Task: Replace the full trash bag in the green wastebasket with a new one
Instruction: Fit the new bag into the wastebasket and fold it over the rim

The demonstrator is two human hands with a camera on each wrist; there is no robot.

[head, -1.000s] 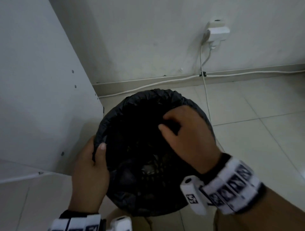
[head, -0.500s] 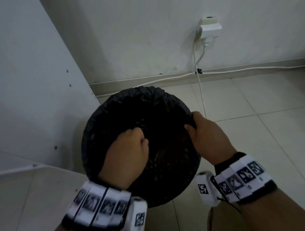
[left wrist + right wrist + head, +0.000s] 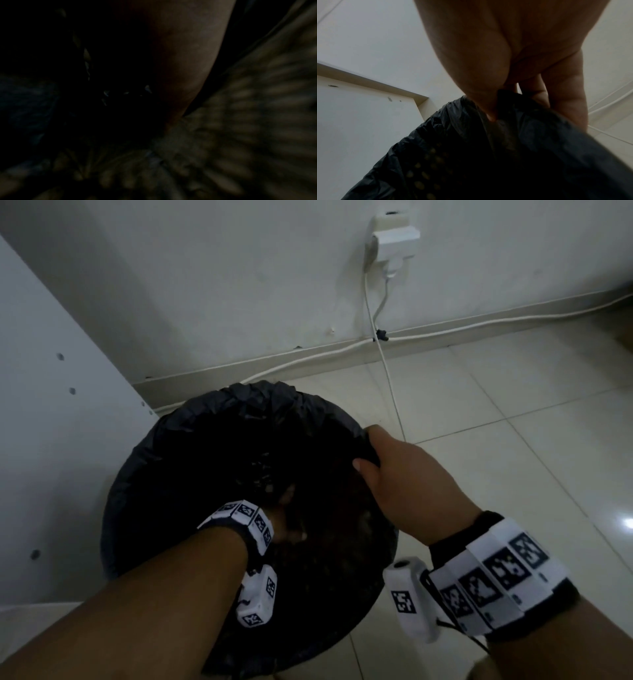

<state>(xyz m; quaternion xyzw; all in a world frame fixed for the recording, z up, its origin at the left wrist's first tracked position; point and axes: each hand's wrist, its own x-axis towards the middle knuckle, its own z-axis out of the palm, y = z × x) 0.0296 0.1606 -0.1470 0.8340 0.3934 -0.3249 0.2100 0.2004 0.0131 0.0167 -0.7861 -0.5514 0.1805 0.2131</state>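
A round wastebasket lined with a black trash bag [image 3: 212,419] stands on the floor; the bag folds over its rim and hides the green. My right hand [image 3: 370,450] grips the right rim, with the thumb [image 3: 479,81] inside and the fingers outside, pinching the black trash bag [image 3: 539,148]. My left hand [image 3: 286,501] reaches deep into the basket, down to the wrist band. Its fingers are lost in the dark. The left wrist view is almost black, showing only part of the left hand [image 3: 185,60] and the basket's mesh pattern [image 3: 257,121] through the plastic.
A white cabinet panel [image 3: 51,440] stands close against the basket's left side. On the wall behind is a socket with a plug [image 3: 394,237]; its white cable [image 3: 390,381] drops to the tiled floor [image 3: 513,422] just right of the basket.
My left hand left the outer left rim and went down inside the basket. My right hand came out of the middle and took hold of the right rim.
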